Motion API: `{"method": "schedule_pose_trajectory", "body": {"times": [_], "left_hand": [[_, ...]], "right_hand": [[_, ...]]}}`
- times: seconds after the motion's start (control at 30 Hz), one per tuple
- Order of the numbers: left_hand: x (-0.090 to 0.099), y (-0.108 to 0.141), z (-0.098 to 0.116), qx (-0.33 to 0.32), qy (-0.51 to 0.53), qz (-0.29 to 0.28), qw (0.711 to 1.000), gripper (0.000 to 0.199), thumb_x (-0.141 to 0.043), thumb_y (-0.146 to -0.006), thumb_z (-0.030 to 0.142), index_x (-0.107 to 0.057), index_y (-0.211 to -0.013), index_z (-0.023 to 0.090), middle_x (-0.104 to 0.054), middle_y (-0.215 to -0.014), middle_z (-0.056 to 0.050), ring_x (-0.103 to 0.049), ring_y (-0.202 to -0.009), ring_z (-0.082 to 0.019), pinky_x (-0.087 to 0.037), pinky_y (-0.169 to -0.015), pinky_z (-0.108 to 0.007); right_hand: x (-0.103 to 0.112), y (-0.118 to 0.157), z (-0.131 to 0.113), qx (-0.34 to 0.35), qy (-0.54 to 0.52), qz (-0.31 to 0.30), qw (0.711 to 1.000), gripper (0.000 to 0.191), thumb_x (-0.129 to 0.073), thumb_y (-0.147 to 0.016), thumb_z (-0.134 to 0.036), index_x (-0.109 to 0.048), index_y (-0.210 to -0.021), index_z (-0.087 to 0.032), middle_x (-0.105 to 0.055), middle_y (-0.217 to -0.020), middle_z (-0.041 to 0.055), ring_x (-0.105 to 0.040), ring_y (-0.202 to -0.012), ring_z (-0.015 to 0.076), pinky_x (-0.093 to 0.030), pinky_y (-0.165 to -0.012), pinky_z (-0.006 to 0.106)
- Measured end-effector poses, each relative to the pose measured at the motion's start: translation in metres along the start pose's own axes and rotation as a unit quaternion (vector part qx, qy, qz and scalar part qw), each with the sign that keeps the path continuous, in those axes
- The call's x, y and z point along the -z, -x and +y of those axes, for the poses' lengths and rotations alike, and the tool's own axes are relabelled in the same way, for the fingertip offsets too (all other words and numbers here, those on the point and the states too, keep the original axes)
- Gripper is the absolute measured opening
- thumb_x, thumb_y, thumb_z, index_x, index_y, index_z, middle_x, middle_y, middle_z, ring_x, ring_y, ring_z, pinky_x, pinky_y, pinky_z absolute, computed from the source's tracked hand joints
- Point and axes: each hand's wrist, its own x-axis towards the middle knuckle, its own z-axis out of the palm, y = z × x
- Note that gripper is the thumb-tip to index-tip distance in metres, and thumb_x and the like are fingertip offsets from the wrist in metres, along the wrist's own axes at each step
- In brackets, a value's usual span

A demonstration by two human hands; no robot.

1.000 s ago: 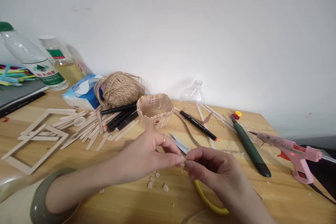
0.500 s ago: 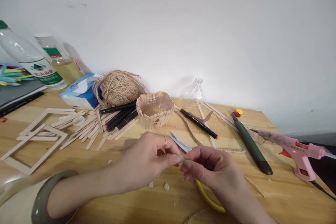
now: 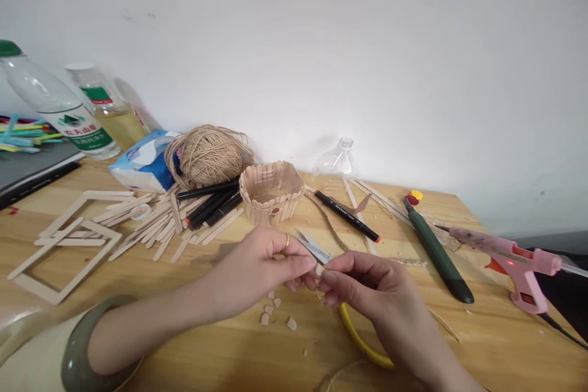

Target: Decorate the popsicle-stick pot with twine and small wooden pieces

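My left hand [image 3: 269, 275], with a ring on one finger, is closed in a pinch at the middle of the table. Opposite it, the thumb and fingertips of my right hand [image 3: 367, 282] pinch too. Between the two sets of fingertips is a small piece of wooden stick [image 3: 319, 269], mostly covered. Scissors [image 3: 316, 250] lie beneath, blades pointing away, their yellow handle partly hidden by my right hand. Several cut stick ends [image 3: 291, 323] are scattered below my left hand. Farther back stands a small basket [image 3: 271, 211] faced with wooden sticks.
A ball of twine [image 3: 211, 156], a tissue pack [image 3: 147, 162] and loose craft sticks [image 3: 156, 229] lie left, with bottles [image 3: 82, 125] behind. To the right are a marker [image 3: 344, 214], a green cutter [image 3: 438, 251] and a pink glue gun [image 3: 519, 263]. A cut bottle top [image 3: 337, 162] stands by the wall.
My fingertips have drawn slightly apart, showing more of the small wooden piece. More stick ends now show below my left hand. The view has shifted a little.
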Motion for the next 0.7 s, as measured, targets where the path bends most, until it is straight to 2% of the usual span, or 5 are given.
{"method": "schedule_pose_trajectory", "body": {"times": [0.2,0.3,0.47,0.6,0.7], "left_hand": [[0.001,0.002,0.001,0.016,-0.046,0.003,0.999,0.027,-0.057,-0.076,0.04,-0.066,-0.074,0.014,-0.067,-0.074,-0.003,-0.058,-0.07,-0.015,-0.044,-0.067,-0.026],[0.002,0.001,-0.003,0.01,-0.092,0.027,0.995,0.024,-0.061,-0.073,0.039,-0.065,-0.074,0.015,-0.067,-0.073,-0.001,-0.058,-0.071,-0.015,-0.042,-0.066,-0.025],[0.014,0.004,-0.025,-0.019,-0.157,0.059,0.986,0.017,-0.057,-0.077,0.031,-0.066,-0.075,0.017,-0.069,-0.076,0.0,-0.06,-0.072,-0.014,-0.042,-0.065,-0.023],[0.025,0.012,-0.044,-0.005,-0.239,0.072,0.968,0.015,-0.057,-0.077,0.029,-0.069,-0.08,0.019,-0.071,-0.082,-0.001,-0.062,-0.076,-0.016,-0.044,-0.069,-0.025],[0.029,0.015,-0.049,-0.008,-0.291,0.098,0.952,0.016,-0.056,-0.077,0.027,-0.07,-0.084,0.022,-0.071,-0.09,-0.001,-0.063,-0.082,-0.017,-0.044,-0.072,-0.026]], "right_hand": [[-0.001,0.001,0.004,-0.009,0.027,-0.003,1.0,0.015,-0.072,-0.069,-0.031,-0.069,-0.066,-0.017,-0.066,-0.057,-0.002,-0.058,-0.054,0.0068,-0.045,-0.054,0.014],[-0.001,0.003,0.007,0.007,0.131,-0.025,0.991,0.018,-0.064,-0.074,-0.035,-0.066,-0.071,-0.017,-0.065,-0.06,-0.0019,-0.058,-0.055,0.0079,-0.046,-0.054,0.015],[-0.004,0.004,0.023,0.03,0.396,-0.074,0.915,0.017,-0.052,-0.076,-0.016,-0.066,-0.066,-0.018,-0.065,-0.056,0.0001,-0.057,-0.05,0.0134,-0.04,-0.045,0.021],[-0.007,0.002,0.035,0.085,0.465,-0.095,0.876,0.024,-0.05,-0.077,-0.008,-0.069,-0.068,-0.02,-0.07,-0.07,0.003,-0.063,-0.065,0.0199,-0.046,-0.062,0.03],[-0.001,0.003,0.035,0.122,0.477,-0.091,0.866,0.025,-0.046,-0.082,-0.012,-0.069,-0.077,-0.021,-0.071,-0.08,0.0029,-0.065,-0.073,0.0197,-0.047,-0.068,0.031]]}}
